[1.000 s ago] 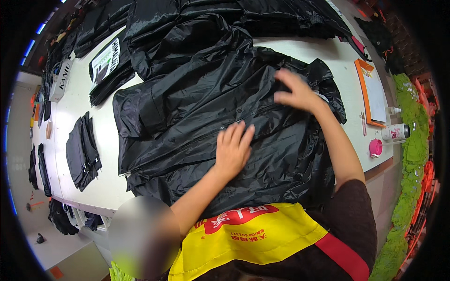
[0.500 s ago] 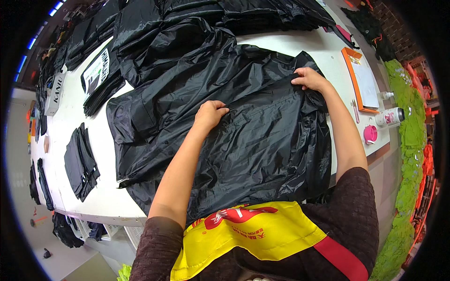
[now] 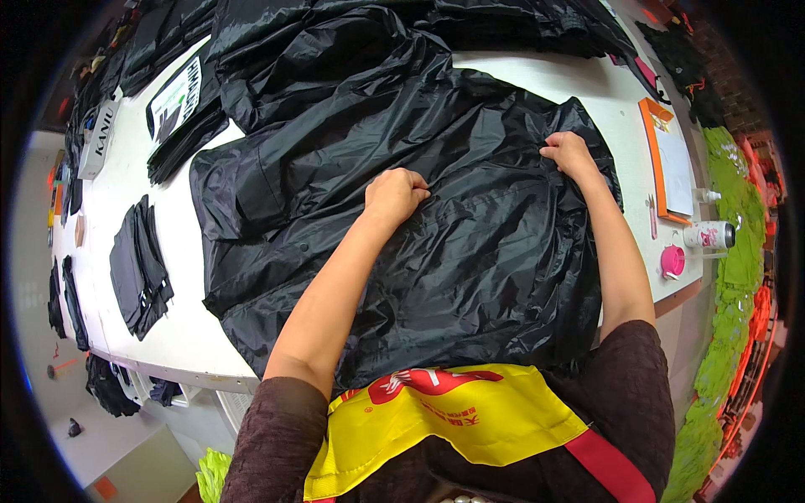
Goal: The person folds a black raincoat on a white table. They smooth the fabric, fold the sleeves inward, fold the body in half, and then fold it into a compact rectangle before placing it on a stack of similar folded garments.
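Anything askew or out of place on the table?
Nothing damaged or spilled. The glossy black jacket lies creased across the white table, both hands, left hand and right hand, gripping it. A white bottle lies on its side near the right edge.

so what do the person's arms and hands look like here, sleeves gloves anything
Both hands, left hand and right hand, are bare: no gloves, and no rings or watch that I can make out. The forearms are bare too. Dark brown textured sleeves end near the elbows, under a yellow apron with a red strap.
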Tool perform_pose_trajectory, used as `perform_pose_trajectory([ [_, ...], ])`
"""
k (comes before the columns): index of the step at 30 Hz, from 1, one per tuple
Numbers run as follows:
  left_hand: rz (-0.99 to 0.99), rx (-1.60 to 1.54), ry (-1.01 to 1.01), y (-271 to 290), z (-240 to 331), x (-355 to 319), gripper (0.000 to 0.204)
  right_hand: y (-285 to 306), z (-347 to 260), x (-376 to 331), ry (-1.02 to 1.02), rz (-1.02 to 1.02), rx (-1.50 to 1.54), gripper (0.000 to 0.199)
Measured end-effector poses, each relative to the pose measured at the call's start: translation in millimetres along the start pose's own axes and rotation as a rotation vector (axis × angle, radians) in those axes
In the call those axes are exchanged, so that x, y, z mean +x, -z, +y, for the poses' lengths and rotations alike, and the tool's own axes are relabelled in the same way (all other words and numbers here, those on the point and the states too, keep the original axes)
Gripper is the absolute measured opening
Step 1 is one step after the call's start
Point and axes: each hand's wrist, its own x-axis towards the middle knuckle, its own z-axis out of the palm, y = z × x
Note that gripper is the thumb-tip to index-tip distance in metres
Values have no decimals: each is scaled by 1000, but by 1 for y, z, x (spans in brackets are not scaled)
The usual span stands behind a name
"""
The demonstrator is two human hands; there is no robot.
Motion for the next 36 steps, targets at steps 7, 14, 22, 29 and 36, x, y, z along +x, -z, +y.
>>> perform_pose_trajectory([
  [7, -75, -206, 109, -3, -13, 14, 22, 1, 5, 2, -45, -6, 74, 27],
  [14, -303, -214, 252, 12, -14, 31, 28, 17, -4, 29, -228, -308, 188, 22],
  [22, -78, -237, 148, -2, -14, 15, 28, 22, -21, 49, -162, -161, -348, 28],
  [29, 141, 102, -99, 26, -69, -78, 34, -89, -187, -92, 707, 52, 9, 27],
  [36, 205, 225, -5, 106, -226, -213, 24, -199, -289, -167, 1235, -17, 79, 36],
])
